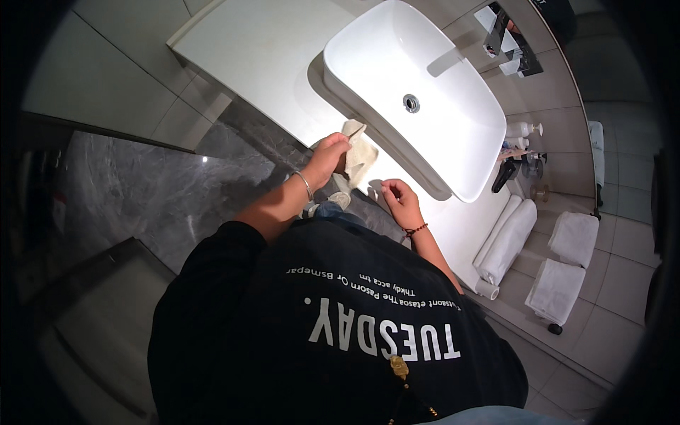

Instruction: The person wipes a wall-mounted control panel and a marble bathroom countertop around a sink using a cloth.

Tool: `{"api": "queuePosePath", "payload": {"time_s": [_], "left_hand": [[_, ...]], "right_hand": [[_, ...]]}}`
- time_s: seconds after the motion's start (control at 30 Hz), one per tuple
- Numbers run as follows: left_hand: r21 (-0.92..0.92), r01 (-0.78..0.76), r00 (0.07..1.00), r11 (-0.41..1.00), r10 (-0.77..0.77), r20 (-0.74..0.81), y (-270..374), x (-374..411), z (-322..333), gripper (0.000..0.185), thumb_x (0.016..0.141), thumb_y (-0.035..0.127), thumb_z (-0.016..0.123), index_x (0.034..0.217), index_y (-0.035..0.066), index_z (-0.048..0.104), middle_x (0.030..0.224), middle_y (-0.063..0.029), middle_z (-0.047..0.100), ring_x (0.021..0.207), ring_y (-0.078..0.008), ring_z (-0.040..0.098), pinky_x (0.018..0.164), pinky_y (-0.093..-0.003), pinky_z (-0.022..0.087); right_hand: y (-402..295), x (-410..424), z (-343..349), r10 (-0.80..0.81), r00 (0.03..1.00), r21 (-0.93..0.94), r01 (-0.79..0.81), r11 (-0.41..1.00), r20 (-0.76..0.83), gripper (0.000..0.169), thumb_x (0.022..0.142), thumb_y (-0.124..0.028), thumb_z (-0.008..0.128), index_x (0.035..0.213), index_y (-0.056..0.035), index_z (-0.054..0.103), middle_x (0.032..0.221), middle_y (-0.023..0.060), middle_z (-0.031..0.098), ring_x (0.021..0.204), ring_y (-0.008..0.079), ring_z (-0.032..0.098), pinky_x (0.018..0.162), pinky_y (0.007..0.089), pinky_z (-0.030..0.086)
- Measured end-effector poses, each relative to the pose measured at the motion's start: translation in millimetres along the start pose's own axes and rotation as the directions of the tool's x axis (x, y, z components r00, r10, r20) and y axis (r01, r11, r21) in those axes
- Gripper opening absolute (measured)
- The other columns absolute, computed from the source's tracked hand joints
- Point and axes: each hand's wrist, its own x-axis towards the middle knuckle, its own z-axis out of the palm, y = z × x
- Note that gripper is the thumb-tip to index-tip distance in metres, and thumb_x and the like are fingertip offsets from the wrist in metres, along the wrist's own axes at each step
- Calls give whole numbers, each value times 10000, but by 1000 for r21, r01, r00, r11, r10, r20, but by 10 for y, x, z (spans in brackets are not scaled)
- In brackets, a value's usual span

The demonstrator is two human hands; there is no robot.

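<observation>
My left hand (330,158), with a silver bangle at the wrist, pinches a small cream cloth (362,159) by its near side. The cloth hangs in loose folds at the front edge of the white countertop (260,69). To its right is my right hand (402,203), with a dark beaded bracelet at the wrist. Its fingers are curled in towards the thumb, and I see nothing held there. Beyond both hands stands a white vessel washbasin (372,58) with a metal drain (410,103) in its bottom.
Pump bottles (523,129) and a black object (503,177) stand right of the basin. A rolled white towel (510,241) lies near the wall, with folded white towels (555,289) on a rail. A mirror (616,159) lines the far right. Dark marble-look floor (127,186) shows at left.
</observation>
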Motion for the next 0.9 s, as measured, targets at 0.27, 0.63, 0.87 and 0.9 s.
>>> {"api": "queuePosePath", "payload": {"time_s": [0.27,0.63,0.87,0.9], "left_hand": [[-475,49,985,879,-121,-122,-139,186,-215,114,885,118,528,980,84,581,940,-61,627,952,-197,613,904,-333,488],[808,-343,869,480,488,79,173,58,-510,343,793,200,764,1071,74,606,1052,-78,629,1094,-262,573,970,-387,434],[894,-446,811,36,439,386,210,-268,-487,198,725,19,615,833,159,703,917,-28,588,1090,-255,537,1007,-432,362],[902,-432,812,25,446,376,230,-288,-549,192,726,20,615,831,157,699,913,-31,589,1085,-256,540,1005,-433,362]], "right_hand": [[-182,499,510,-446,874,-461,481,746,191,484,926,-231,622,1383,-110,518,1438,212,480,1312,407,464,1093,449,374],[-28,569,530,-160,927,-465,314,828,340,576,909,-400,647,1416,-191,470,1600,162,283,1518,363,130,1186,570,57],[-32,722,400,-112,936,-259,206,944,334,659,933,-386,628,1480,-119,373,1548,156,384,1506,356,189,1189,569,75],[-49,721,379,-102,933,-255,198,947,346,661,934,-385,627,1483,-119,372,1546,156,388,1505,357,190,1189,568,82]]}}
